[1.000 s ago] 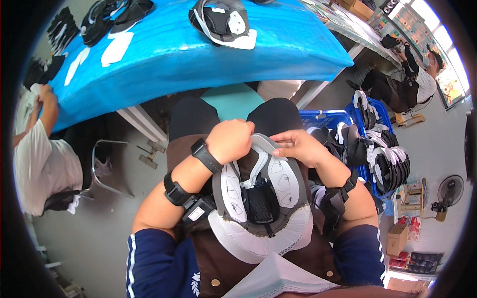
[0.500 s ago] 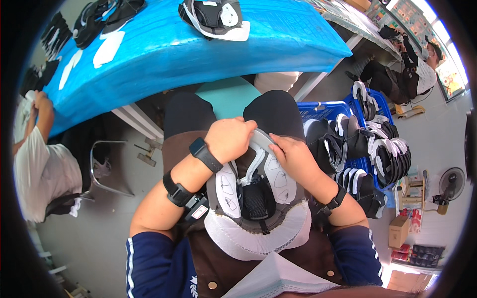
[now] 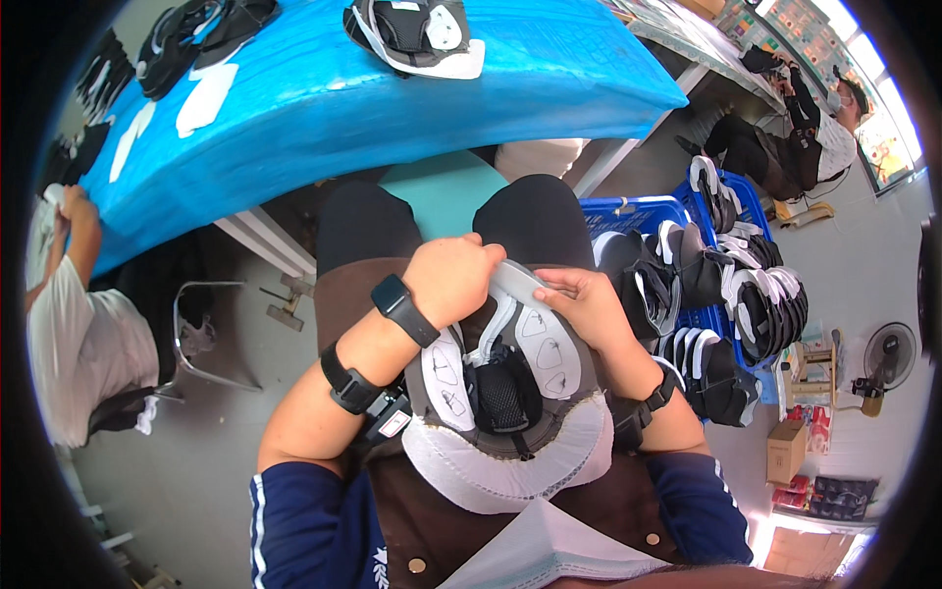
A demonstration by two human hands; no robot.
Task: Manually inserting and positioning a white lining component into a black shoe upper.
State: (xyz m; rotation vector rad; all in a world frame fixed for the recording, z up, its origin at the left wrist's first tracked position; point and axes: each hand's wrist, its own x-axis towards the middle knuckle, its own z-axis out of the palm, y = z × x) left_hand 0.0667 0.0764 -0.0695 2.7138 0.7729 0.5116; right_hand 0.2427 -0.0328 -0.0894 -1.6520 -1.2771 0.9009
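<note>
Two-handed hold on a shoe upper, seen from above. The upper rests in the person's lap against the brown apron, its pale pleated margin toward the body and its curved grey rim pointing away. The left hand is curled at the left of the rim, its fingertips mostly hidden, so its exact grip cannot be told; the right hand pinches the rim at the other side between thumb and fingers, the two hands close together but apart. For good work, the rim is best held lightly taut with equal pull from each hand, so that the curve remains even and untwisted. Pressure probably belongs at the rim alone (the white side panels, with their dark drawn outlines, look easily creased), leaving the black mesh piece in the middle unpinched. Letting the margin bear against the apron should steady the upper. A similar piece lies on the blue-covered counter ahead, well apart from the hands.
</note>
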